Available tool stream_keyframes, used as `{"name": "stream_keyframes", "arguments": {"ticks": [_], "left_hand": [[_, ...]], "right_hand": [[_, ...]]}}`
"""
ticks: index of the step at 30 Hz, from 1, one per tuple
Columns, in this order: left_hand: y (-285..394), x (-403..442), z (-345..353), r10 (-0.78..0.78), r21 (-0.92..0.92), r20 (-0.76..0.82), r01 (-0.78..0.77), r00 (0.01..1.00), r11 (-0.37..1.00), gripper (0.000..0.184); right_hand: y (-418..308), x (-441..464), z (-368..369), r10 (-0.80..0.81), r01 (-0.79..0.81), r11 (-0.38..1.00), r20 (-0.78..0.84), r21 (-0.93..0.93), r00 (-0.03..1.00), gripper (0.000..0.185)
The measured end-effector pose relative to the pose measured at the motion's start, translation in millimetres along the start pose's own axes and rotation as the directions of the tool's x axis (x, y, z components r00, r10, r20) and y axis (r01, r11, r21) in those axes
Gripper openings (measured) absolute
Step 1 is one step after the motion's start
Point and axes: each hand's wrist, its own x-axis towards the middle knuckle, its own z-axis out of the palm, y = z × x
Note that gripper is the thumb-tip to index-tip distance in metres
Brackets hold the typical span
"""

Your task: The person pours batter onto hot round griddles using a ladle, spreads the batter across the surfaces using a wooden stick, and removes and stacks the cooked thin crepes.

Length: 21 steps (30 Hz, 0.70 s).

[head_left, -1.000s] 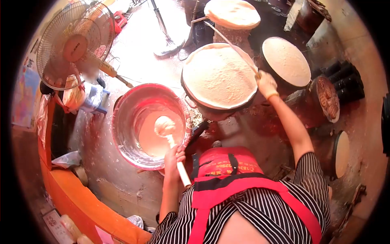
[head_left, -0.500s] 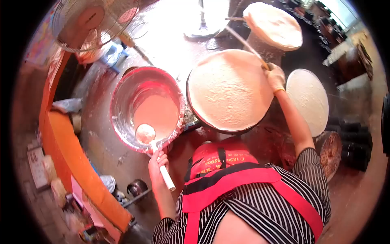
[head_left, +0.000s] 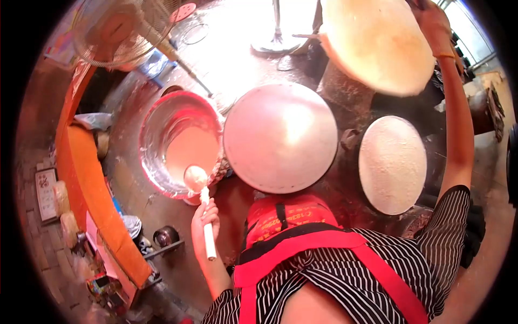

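My left hand [head_left: 207, 218] is closed round the white handle of a ladle [head_left: 195, 177]. The ladle's round bowl hangs over the near edge of a red-rimmed bucket [head_left: 147, 162], which holds pale batter [head_left: 191, 151]. At the upper right, my right hand [head_left: 435, 27] is closed at the edge of a large thin pancake [head_left: 377, 48], above a stand. Its fingertips are partly hidden, and the thin stick seen earlier does not show. In front of me a round griddle [head_left: 280, 137] has a bare, shiny surface.
A pale round disc [head_left: 393, 164] with a floury-looking top lies right of the griddle. A fan [head_left: 116, 27] stands at the upper left, near a metal pole stand [head_left: 276, 43]. An orange counter [head_left: 81, 178] curves along the left side.
The pancake has left the griddle and is now at the upper right with my right hand, which moved up and right. My left hand keeps the ladle at the bucket.
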Motion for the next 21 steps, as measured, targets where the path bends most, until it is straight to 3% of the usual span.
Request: {"name": "stream_keyframes", "arguments": {"ticks": [2,3,5,6,10,12,15,18,20,21], "left_hand": [[-8.0,1.1,4.6,0.001,-0.013,0.029,0.000,1.000,1.000,0.015],[-11.4,1.1,7.4,0.007,-0.010,0.031,-0.006,1.000,1.000,0.015],[-11.6,-2.6,8.8,0.026,-0.022,0.031,-0.025,0.999,0.999,0.014],[-13.4,-5.6,9.5,0.037,-0.029,0.028,-0.036,0.999,0.999,0.014],[-17.3,-17.0,13.6,0.089,-0.009,0.033,-0.089,0.995,0.996,0.017],[-23.5,-22.0,19.5,0.149,-0.041,0.011,-0.149,0.989,0.988,0.022],[-21.4,-25.0,19.7,0.167,-0.048,-0.019,-0.168,0.986,0.985,0.020],[-4.4,-24.1,11.3,0.136,-0.058,-0.014,-0.136,0.991,0.989,0.020],[10.3,-20.6,-2.3,0.097,-0.103,-0.003,-0.097,0.995,0.990,0.019],[17.1,-13.6,-14.9,0.301,0.290,-0.059,-0.272,0.952,0.917,0.017]], "right_hand": [[-0.7,6.2,-3.5,-0.214,0.207,0.977,-0.247,-0.053,0.945,0.015],[33.9,10.6,39.0,-0.255,0.240,0.959,-0.086,-0.152,0.963,0.017],[49.0,-13.0,96.3,-0.369,0.369,0.921,0.027,-0.127,0.929,0.018],[29.5,-38.3,99.2,-0.457,0.457,0.889,-0.033,-0.015,0.889,0.016],[13.8,-140.6,183.3,-0.253,0.313,0.932,0.289,-0.185,0.923,0.012],[9.7,-180.2,219.0,-0.052,0.121,0.983,0.412,-0.142,0.910,0.010],[-0.3,-206.4,221.4,0.034,0.000,0.997,0.421,-0.081,0.907,0.013],[-8.9,-217.3,216.0,0.079,-0.057,0.995,0.306,-0.080,0.949,0.018],[-15.4,-214.0,195.1,0.103,-0.087,0.994,0.339,-0.062,0.935,0.032],[-24.6,-206.6,183.5,0.094,-0.054,0.993,0.426,-0.105,0.900,0.032]]}}
